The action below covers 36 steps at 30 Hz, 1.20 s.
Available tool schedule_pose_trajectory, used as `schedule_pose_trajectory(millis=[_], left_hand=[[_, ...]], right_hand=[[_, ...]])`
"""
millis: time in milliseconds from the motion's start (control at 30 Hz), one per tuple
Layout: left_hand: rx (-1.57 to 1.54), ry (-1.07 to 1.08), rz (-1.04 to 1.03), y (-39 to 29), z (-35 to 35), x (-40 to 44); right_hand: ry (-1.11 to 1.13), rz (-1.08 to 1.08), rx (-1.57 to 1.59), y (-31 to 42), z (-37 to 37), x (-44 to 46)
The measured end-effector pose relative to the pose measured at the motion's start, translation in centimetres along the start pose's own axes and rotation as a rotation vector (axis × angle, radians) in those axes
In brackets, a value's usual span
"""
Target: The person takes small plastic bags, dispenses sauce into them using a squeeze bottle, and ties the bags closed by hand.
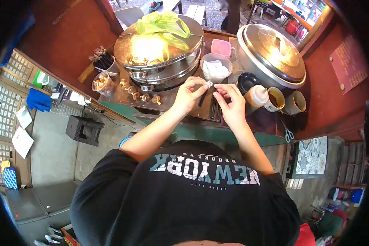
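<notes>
Over the counter's front edge, my left hand [190, 94] pinches a small shiny clear wrapped piece [209, 84] between thumb and fingertips. Close on its right is my right hand [230, 100], fingers bent and thumb apart from them; its index fingertip is near the piece, and nothing clear shows in its grasp. Behind both hands stands a clear tub [215, 67] with white plastic inside. Several small knotted bags of brown filling [145, 98] lie in a row on the left of the counter, beside a plastic cup [103, 84] holding more orange-brown bits.
A large steel steamer [164, 76] with a green bag [162, 24] on its lid stands back left. Back right is a big lidded pot [272, 53]. A sauce bottle [256, 96], a black bowl [247, 82], two cups [274, 99] and scissors [288, 133] are at right.
</notes>
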<state>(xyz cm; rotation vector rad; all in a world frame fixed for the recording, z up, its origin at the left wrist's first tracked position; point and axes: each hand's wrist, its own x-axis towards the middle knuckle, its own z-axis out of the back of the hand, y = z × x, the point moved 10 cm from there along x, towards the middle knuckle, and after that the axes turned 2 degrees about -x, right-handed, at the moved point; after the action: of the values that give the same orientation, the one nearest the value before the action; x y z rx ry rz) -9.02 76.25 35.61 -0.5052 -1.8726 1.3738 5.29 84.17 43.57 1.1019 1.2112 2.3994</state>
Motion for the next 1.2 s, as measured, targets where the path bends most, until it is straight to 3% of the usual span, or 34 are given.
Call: schedule_pose_trajectory(millis=[367,467,567,633,733,833,1000,1100,1200], left_hand=[[0.334,0.04,0.01,-0.2,0.0,-0.3],[0.289,0.056,-0.067,-1.9,-0.1,0.0],[0.146,0.111,0.031,-2.9,-0.5,0.5],[0.252,0.132,-0.007,-2.0,0.1,1.1],[0.183,0.14,0.05,-1.0,0.3,1.5],[0.194,0.13,0.021,-1.6,0.4,1.7],[0.176,0.16,0.019,-2.4,-0.4,2.0],[-0.094,0.094,0.105,-2.8,-0.7,1.9],[0.263,0.252,0.008,-3.7,-1.1,2.3]], right_hand=[[0.023,0.024,-0.137,-1.1,-1.6,2.5],[0.046,0.049,-0.121,-1.2,-2.2,2.8],[0.09,0.117,-0.168,-1.3,-2.9,2.8],[0.109,0.134,-0.197,-1.1,-3.0,2.8],[0.05,-0.056,0.065,-3.1,-2.6,2.5],[0.139,-0.179,0.121,-5.2,-3.8,1.5],[0.128,-0.188,0.064,-5.6,-3.7,1.7],[0.124,-0.204,0.092,-6.1,-3.8,1.8],[0.091,-0.152,0.061,-5.5,-3.5,1.9]])
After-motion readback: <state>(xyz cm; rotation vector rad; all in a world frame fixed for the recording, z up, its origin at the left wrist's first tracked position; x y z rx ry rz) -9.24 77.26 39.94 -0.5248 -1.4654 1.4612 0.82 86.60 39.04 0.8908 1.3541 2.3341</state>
